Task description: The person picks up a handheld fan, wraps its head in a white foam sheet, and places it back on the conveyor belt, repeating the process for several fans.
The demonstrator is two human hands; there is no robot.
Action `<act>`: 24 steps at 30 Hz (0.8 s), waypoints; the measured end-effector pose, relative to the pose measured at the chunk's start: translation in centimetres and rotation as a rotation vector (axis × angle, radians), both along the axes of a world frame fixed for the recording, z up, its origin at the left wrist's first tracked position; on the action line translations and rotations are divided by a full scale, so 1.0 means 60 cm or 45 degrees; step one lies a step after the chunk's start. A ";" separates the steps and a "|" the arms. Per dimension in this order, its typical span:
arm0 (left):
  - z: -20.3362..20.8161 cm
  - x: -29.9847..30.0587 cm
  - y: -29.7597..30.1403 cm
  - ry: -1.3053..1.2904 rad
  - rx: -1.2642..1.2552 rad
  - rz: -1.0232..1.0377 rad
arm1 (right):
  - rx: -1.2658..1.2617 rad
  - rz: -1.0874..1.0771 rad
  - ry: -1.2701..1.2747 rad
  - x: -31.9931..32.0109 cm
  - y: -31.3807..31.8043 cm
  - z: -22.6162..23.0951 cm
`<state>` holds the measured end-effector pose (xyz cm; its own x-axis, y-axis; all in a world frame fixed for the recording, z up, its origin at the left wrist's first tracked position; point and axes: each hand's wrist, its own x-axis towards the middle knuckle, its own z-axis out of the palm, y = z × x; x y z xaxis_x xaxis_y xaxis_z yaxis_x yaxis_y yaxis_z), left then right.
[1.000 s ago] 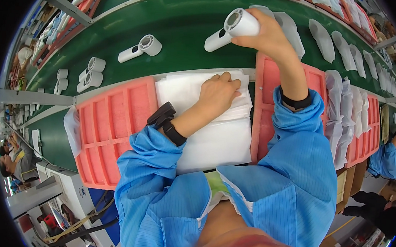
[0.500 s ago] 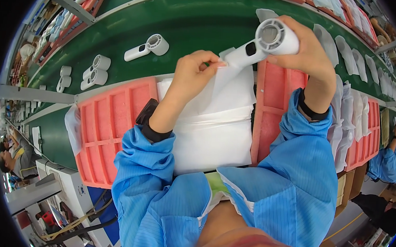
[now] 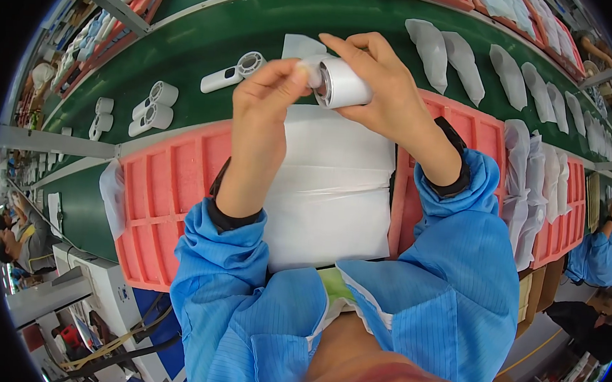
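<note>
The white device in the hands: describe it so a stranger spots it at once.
Find the green surface, then the white stack before it. Pictured above that stack, the right hand grips a cylinder-headed white device. Unlike the bare devices lying leftward, it is held, the left hand at its left end.

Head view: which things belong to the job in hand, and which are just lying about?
Apparently the job:
white cylindrical plastic device in right hand
translucent white sleeve pinched by left hand
stacked white rectangular sheets
pink gridded trays

Apparently lying about:
brown cardboard box, right
small red object, lower left
</note>
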<state>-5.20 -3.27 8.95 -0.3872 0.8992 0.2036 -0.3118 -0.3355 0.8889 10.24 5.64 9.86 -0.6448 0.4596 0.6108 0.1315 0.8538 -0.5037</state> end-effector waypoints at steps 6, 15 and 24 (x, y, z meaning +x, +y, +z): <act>-0.002 0.048 -0.025 1.085 0.175 0.396 | 0.048 -0.130 -0.047 -0.002 -0.009 0.001; -0.004 0.069 -0.017 1.255 0.285 0.414 | -0.297 -0.196 0.197 0.006 0.030 -0.017; 0.030 -0.002 -0.014 0.657 0.299 0.140 | -0.455 0.433 0.363 0.009 -0.004 0.008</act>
